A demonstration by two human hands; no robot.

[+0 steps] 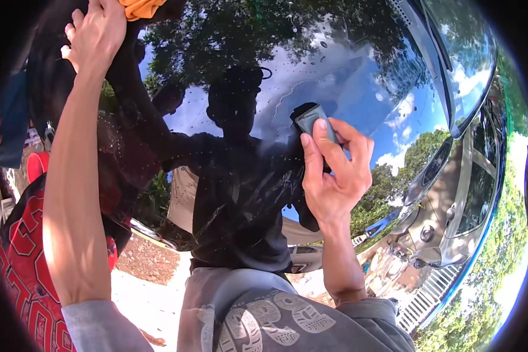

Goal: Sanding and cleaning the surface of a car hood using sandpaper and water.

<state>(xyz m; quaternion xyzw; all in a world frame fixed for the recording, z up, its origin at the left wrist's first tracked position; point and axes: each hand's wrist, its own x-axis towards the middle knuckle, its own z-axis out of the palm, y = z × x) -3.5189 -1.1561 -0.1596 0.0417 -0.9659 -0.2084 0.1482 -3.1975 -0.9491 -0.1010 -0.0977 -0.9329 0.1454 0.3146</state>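
Observation:
My right hand (340, 170) pinches a small block (315, 120) between thumb and fingers. The block looks wrapped in grey cloth, and its dark far end is against or just over a glossy black car hood (276, 158). Whether it touches the paint, I cannot tell. At the upper left, my left hand (100, 35) reaches far across the hood, its fingertips partly cut off by the picture's edge. An orange cloth (142, 8) bunches at the thumb side of that hand and appears gripped. Small drops and a faint wavy streak mark the hood, which mirrors my dark outline, trees and sky.
A wiper arm (443, 76) lies toward the upper right. Red-and-black printed fabric (32, 258) hangs beside my left forearm. Another person's dark blue clothing (13, 126) shows at the far left. Sunlit ground (149, 293) lies below the hood's near edge.

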